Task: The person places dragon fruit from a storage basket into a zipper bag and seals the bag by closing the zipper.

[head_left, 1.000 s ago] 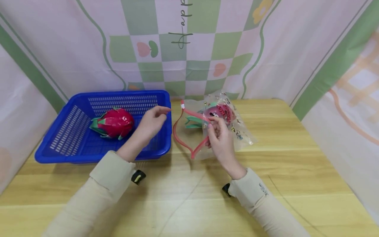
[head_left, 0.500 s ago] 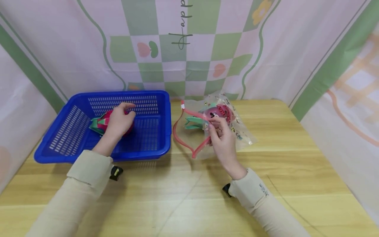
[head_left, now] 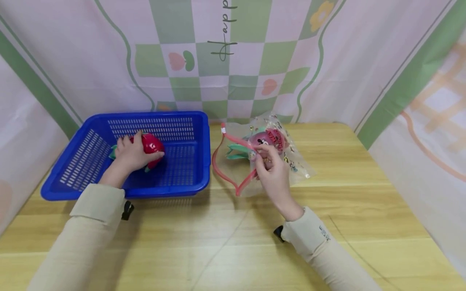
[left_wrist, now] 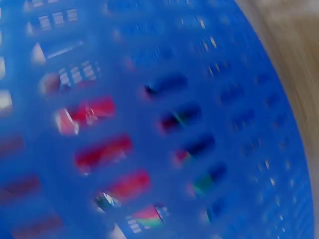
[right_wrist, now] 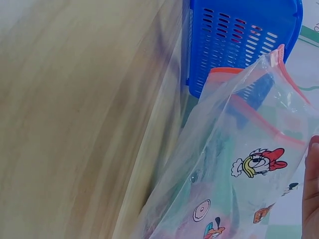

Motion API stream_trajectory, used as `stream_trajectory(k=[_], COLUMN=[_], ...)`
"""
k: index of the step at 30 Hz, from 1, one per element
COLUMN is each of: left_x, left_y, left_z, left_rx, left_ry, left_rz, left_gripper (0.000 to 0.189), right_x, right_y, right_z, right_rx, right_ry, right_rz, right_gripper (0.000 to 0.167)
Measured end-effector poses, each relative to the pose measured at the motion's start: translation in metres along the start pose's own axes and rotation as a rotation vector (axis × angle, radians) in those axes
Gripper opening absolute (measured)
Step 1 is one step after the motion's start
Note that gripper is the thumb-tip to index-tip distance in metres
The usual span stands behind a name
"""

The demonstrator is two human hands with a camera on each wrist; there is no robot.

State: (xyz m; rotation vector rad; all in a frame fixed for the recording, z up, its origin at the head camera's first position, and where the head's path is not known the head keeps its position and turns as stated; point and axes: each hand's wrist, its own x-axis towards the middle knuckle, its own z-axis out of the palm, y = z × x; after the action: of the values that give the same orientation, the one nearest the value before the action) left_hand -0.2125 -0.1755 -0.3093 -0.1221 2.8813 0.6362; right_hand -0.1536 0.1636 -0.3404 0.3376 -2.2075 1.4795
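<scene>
A red toy dragon fruit (head_left: 153, 145) with green leaf tips lies in the blue plastic basket (head_left: 178, 161). My left hand (head_left: 132, 155) grips it from above, thumb on its right side and fingers over the far side. Through slots in the basket wall (left_wrist: 50, 114), the left wrist view shows blurred red and green. My right hand (head_left: 274, 169) pinches the upper layer of a clear zip bag (head_left: 298, 163) near its mouth. The bag's red zip edge gapes toward the basket. Inside it lies a purplish-pink round thing (head_left: 257, 138) with green leaves.
Both basket and bag stand on a wooden table (head_left: 225, 242), the bag just right of the basket. Behind them hangs a patterned cloth (head_left: 247, 60), with more cloth along both sides.
My left hand has moved left from the basket's right rim, down onto the dragon fruit, and closed around it. My right hand keeps holding the bag's mouth apart in nearly the same place.
</scene>
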Motion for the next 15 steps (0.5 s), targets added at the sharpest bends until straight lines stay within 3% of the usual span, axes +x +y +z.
stream_trajectory(k=[5,15], left_x=[-0.002,-0.004], left_y=[-0.014,-0.02], left_z=[0.001,0.015], left_rx=[0.023,0.056], left_ry=[-0.06,0.051], left_rz=[0.001,0.046], left_gripper=[0.109,0.106], right_x=[0.0,-0.001], right_y=[0.0,0.002], right_z=[0.0,0.002], right_rx=[-0.03,-0.016], right_ry=[0.002,0.004], right_rz=[-0.013,-0.011], right_gripper=[0.024,0.023])
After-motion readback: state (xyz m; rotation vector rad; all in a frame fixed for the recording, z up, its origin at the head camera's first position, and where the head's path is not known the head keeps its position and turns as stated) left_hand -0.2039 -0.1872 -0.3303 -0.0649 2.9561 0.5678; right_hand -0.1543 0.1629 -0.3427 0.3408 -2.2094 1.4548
